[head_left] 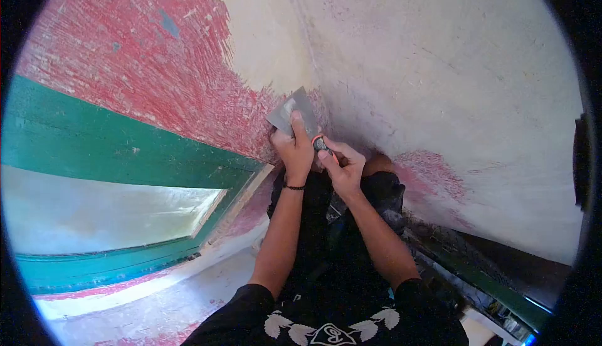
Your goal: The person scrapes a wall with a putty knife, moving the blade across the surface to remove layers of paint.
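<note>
A metal scraper [293, 110] with a wide grey blade is pressed against the wall, at the edge between red paint [144, 51] and scraped pale plaster [439, 63]. My left hand [293, 148] grips it just below the blade, a finger laid up along the metal. My right hand [342, 165] holds the orange-and-black handle end [321, 144] right beside the left hand. A dark band circles my left wrist.
A green window frame [113, 145] with a bright opening [94, 211] lies to the left. A patch of leftover red paint [433, 176] marks the wall to the right. Below are my dark trousers, black sleeves and a green ledge [489, 283] with debris.
</note>
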`<action>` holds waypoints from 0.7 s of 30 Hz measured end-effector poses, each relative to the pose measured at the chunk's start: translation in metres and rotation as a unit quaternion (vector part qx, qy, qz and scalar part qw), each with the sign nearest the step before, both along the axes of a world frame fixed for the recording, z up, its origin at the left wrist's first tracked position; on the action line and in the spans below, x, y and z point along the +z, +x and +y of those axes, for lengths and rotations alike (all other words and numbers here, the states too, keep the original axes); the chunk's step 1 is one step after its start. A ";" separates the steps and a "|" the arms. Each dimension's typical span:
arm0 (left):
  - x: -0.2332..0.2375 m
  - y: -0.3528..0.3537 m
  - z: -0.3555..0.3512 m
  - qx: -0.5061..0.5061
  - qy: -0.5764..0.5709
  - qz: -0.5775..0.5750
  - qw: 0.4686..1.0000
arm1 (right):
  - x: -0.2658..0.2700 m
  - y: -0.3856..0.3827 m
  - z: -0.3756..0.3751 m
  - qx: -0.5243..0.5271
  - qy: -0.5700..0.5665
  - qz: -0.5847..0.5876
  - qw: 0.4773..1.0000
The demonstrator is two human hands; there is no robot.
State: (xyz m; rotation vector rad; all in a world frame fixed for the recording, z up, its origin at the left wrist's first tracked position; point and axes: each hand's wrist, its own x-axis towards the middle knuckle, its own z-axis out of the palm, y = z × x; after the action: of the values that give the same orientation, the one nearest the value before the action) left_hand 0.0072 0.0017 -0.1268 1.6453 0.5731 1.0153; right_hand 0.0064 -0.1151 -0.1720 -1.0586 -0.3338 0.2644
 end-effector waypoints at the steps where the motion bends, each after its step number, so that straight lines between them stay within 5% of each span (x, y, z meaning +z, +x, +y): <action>1: 0.007 0.003 -0.003 0.002 0.013 -0.011 1.000 | 0.001 0.003 0.000 -0.006 0.002 -0.008 1.000; 13: -0.014 -0.024 -0.004 -0.009 -0.040 0.014 0.999 | -0.005 -0.020 -0.002 0.002 -0.016 0.008 1.000; 21: 0.001 -0.006 0.001 -0.005 0.021 0.015 1.000 | 0.002 -0.001 0.001 0.004 0.007 0.004 1.000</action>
State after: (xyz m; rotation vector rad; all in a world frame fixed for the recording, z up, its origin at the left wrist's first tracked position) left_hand 0.0008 0.0030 -0.1254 1.7003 0.5669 1.0039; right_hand 0.0049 -0.1143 -0.1704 -1.0427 -0.3320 0.2745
